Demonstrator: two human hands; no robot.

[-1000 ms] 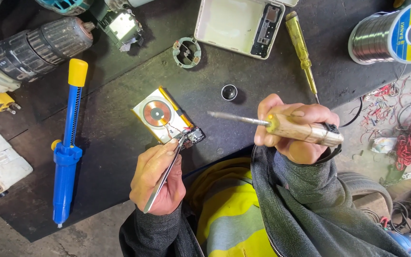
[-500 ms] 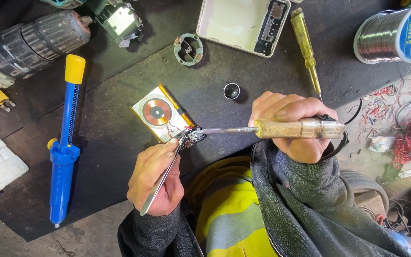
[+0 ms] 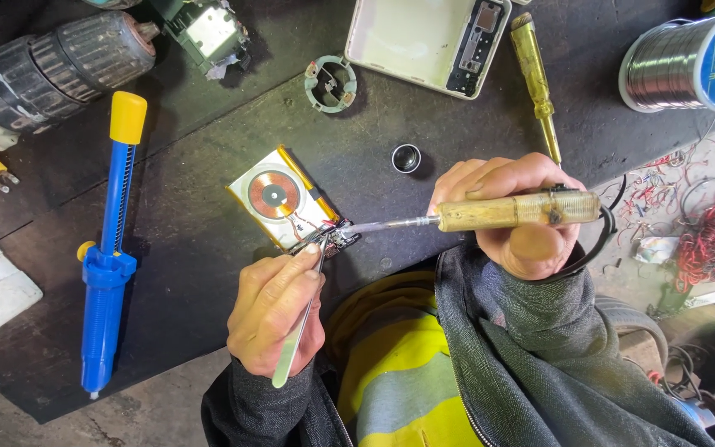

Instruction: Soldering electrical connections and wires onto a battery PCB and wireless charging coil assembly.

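A small flat battery pack with a copper coil [image 3: 279, 199] lies on the dark mat [image 3: 192, 273], with a tiny circuit board [image 3: 337, 240] at its near corner. My left hand [image 3: 275, 310] grips metal tweezers [image 3: 301, 327] whose tips pinch at that board. My right hand [image 3: 511, 215] holds a soldering iron with a yellowish handle [image 3: 519, 211]; its metal tip [image 3: 366, 227] touches the board from the right.
A blue desoldering pump [image 3: 109, 248] lies at left, a drill chuck [image 3: 43, 70] at top left. An open white case [image 3: 428, 37], a yellow screwdriver [image 3: 535, 83], a round ring part [image 3: 330, 83], a small lens cap [image 3: 405, 157] and a solder spool [image 3: 693, 62] lie beyond. Red wire scraps [image 3: 713, 240] sit right.
My right hand has lowered and levelled the soldering iron, bringing its tip left onto the small board. My left hand and the tweezers have stayed at the board.
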